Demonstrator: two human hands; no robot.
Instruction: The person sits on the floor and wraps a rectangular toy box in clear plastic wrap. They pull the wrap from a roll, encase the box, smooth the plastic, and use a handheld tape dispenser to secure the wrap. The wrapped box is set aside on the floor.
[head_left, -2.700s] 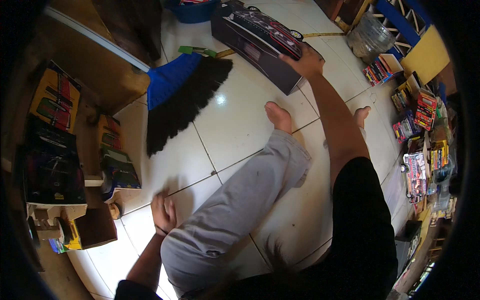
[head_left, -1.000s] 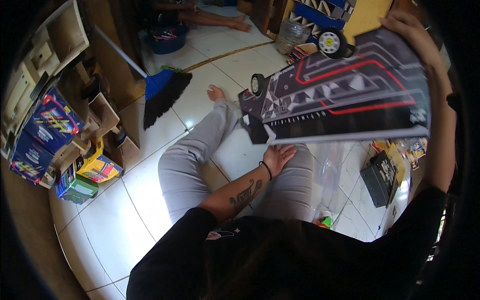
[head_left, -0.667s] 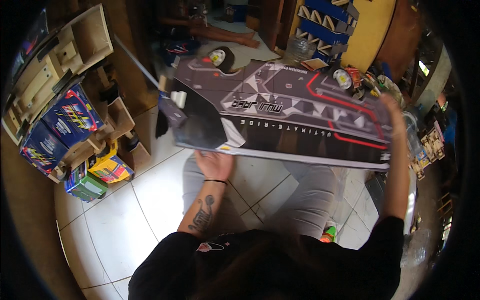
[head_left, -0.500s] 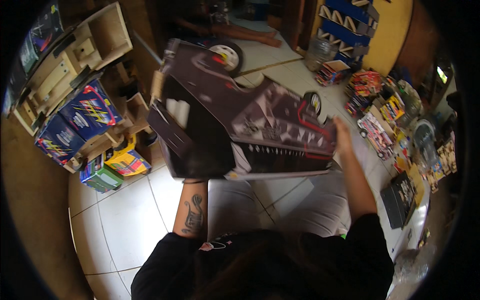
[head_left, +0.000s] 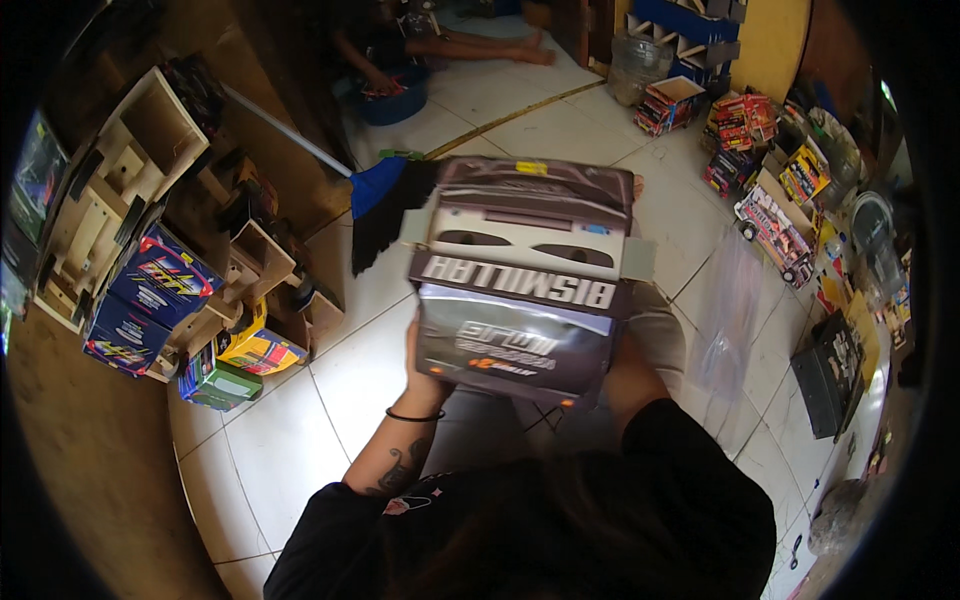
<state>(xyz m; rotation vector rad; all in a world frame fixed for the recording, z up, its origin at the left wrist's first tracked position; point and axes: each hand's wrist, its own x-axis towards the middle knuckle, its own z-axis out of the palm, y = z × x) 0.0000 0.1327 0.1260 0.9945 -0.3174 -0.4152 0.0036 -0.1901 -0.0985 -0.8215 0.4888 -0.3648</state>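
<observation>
In front of me a large toy truck (head_left: 520,335) is held up over my lap, its dark brown and grey cab front turned toward me, with bold pale lettering across it. My left hand (head_left: 427,362) grips its lower left side, the fingers partly tucked behind. Against the right side my right hand (head_left: 630,372) supports it; most of that hand is hidden behind the truck.
Wooden toy truck bodies (head_left: 150,150) and blue printed truck boxes (head_left: 160,295) are stacked at left. A blue broom (head_left: 378,190) leans behind. Several toy trucks (head_left: 775,230) line the right side, near clear plastic sheeting (head_left: 725,330). Another person (head_left: 480,48) sits at the far end by a blue basin (head_left: 395,105).
The toy truck has turned from its long side to its front end facing me. Both hands have shifted with it, and my right hand has come lower and closer in.
</observation>
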